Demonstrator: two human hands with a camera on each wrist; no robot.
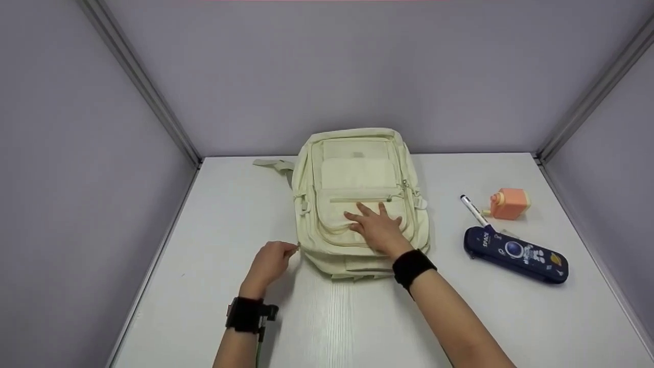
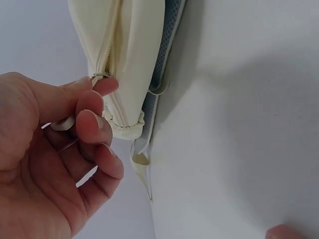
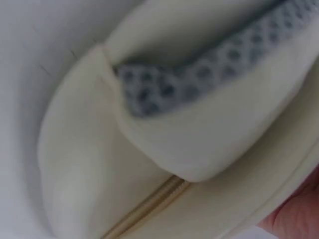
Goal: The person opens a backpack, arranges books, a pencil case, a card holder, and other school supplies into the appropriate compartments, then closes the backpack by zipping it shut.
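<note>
A cream backpack (image 1: 357, 174) lies on the white table, its front pockets facing up. At its lower left edge my left hand (image 1: 270, 260) pinches a zipper pull (image 2: 102, 75) between thumb and index finger, the other fingers loosely curled. Just above the pull in the left wrist view, the side zipper (image 2: 110, 42) shows its teeth. My right hand (image 1: 379, 229) rests with spread fingers on the front pocket, below a short horizontal zipper (image 1: 360, 200). The blurred right wrist view shows grey mesh (image 3: 199, 74) between cream fabric folds.
To the right lie a navy space-print pencil case (image 1: 516, 258), a white marker (image 1: 474, 209) with dark ends, and an orange box-shaped thing (image 1: 511, 203) with yellow parts. A loose strap (image 1: 276, 164) extends left of the backpack. Grey panels (image 1: 357, 71) enclose the table's back and sides.
</note>
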